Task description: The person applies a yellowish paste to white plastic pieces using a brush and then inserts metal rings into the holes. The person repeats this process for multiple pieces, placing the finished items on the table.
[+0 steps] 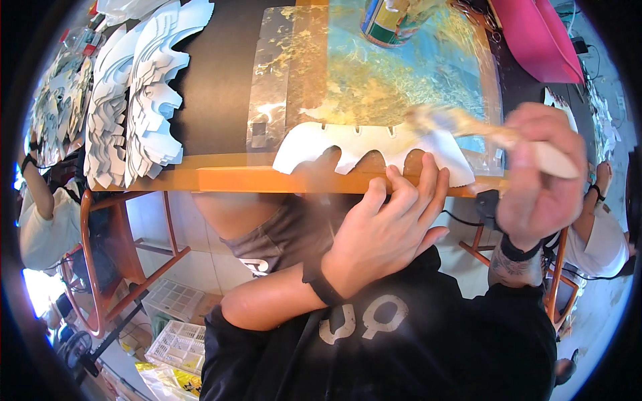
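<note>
A white cut-out piece (314, 144) with a scalloped near edge and small notches lies along the table's front edge, partly over a glue-smeared plastic sheet (374, 87). My left hand (394, 220) has its fingers spread, the fingertips pressing on the near edge of the piece. My right hand (542, 167) is closed round the pale handle of a brush (491, 130), blurred by motion. The brush's bristle end is over the right part of the white piece. Farther off on the sheet stands a tin can (393, 23) with a colourful label.
Stacks of similar white cut-outs (154, 87) stand at the table's left. A pink bin (538, 40) and scissors (478, 13) are at the far right. People sit at both sides (47, 220). White plastic crates (177, 344) rest on the floor at lower left.
</note>
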The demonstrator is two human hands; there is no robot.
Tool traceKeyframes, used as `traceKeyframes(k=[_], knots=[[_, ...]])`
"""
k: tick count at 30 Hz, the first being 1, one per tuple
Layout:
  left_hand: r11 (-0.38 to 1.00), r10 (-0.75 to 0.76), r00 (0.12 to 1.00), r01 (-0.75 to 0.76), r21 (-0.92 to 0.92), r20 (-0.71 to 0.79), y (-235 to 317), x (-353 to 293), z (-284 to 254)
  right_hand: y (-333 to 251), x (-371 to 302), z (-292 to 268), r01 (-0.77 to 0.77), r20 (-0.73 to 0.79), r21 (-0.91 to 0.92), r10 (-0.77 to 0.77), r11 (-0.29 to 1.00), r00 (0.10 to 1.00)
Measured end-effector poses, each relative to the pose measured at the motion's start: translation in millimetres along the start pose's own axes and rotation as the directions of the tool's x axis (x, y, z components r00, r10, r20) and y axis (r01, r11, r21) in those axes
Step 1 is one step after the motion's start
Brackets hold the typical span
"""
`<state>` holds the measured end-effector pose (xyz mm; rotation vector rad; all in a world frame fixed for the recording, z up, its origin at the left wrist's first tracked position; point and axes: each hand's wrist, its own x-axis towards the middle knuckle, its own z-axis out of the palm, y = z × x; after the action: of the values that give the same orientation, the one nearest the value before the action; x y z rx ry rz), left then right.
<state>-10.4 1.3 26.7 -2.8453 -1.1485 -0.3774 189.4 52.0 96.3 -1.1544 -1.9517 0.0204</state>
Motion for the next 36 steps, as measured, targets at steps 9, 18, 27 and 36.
traceKeyframes(k=[9, 18, 27, 36], knots=[[0.999, 0.012, 1.0, -0.012, 0.03, 0.019, 2, 0, -2, 3, 2, -10, 0.046, -0.114, 0.048, -0.04, 0.998, 0.993], [0.997, 0.014, 1.0, -0.016, 0.076, 0.019, 2, -2, 1, 9, -7, -19, -0.065, -0.014, -0.117, 0.064, 0.991, 0.998], [0.996, 0.005, 1.0, -0.006, 0.084, 0.004, 5, -2, 3, -1, -5, -15, -0.041, 0.09, -0.126, 0.053, 0.991, 0.994], [0.995, -0.001, 1.0, 0.0, 0.104, 0.003, 6, -3, 4, 6, -7, -10, -0.009, 0.095, -0.049, 0.014, 0.999, 0.995]])
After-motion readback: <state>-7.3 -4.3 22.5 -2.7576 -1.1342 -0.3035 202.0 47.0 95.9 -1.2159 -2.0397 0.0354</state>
